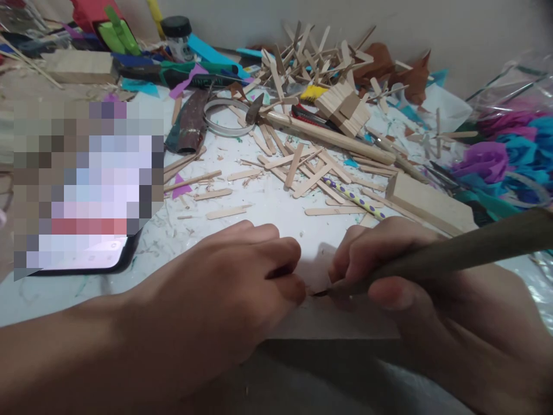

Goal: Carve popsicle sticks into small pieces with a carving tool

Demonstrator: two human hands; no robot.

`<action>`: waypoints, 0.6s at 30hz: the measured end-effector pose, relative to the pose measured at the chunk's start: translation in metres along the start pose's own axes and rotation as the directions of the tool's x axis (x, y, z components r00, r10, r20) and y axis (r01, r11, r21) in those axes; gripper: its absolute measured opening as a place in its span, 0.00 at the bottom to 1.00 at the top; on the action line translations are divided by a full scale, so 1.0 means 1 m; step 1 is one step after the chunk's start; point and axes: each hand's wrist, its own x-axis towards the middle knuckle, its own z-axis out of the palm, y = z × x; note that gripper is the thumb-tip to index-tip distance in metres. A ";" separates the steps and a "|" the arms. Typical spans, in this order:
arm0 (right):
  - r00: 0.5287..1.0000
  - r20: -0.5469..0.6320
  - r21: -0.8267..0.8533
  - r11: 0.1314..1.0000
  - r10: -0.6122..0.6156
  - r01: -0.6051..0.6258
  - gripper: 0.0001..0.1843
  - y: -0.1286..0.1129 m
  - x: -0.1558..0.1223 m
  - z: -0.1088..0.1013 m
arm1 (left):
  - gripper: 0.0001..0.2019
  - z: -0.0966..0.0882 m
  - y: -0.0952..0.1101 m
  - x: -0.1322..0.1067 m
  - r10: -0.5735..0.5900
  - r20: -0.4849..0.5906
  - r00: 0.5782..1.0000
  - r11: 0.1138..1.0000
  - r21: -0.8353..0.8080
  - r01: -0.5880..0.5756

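Observation:
My left hand (242, 271) is curled closed at the near edge of the white table (268, 202), its fingertips pinching something small that I cannot make out. My right hand (389, 276) is wrapped round the handle of a long dark-handled tool (466, 251). The handle runs off to the right, and the tool's tip meets my left fingertips over a pale flat piece of card or wood (337, 317) lying under both hands.
Loose craft sticks (302, 167) and shavings cover the table's middle. A hammer (328, 135) lies behind them, beside a metal ring (224, 118) and a wooden block (427, 202). A phone (86, 259) lies at the left. Paper flowers (505, 155) sit at the right.

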 end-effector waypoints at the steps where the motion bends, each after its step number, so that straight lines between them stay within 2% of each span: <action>1: 1.000 0.006 -0.003 1.000 -0.006 0.006 0.29 0.000 0.000 0.001 | 0.17 0.000 0.000 0.000 -0.001 0.005 1.000 1.000 -0.011 0.001; 7: 0.999 0.037 -0.023 1.000 -0.016 0.017 0.28 0.001 0.000 0.003 | 0.18 0.000 -0.003 0.002 0.008 0.017 1.000 1.000 -0.001 -0.008; 10: 1.000 -0.010 -0.009 1.000 -0.010 0.010 0.28 0.001 -0.001 0.002 | 0.20 -0.003 0.001 0.003 0.081 0.005 0.997 0.994 0.069 -0.081; 13: 0.994 -0.109 0.021 1.000 0.011 -0.009 0.23 0.000 -0.004 -0.002 | 0.22 -0.001 0.016 -0.002 0.168 0.056 0.984 0.976 0.129 -0.174; 14: 0.990 -0.144 0.019 1.000 0.015 -0.013 0.21 -0.002 -0.007 -0.004 | 0.24 0.000 0.024 -0.005 0.155 0.061 0.986 0.978 0.130 -0.162; 15: 0.984 -0.175 0.007 1.000 0.019 -0.018 0.21 -0.003 -0.010 -0.007 | 0.26 0.002 0.031 -0.009 0.184 0.022 0.983 0.974 0.133 -0.185; 18: 0.966 -0.253 -0.032 0.997 0.058 -0.068 0.22 -0.010 -0.022 -0.019 | 0.29 0.009 0.046 -0.016 0.142 0.024 0.990 0.984 0.106 -0.144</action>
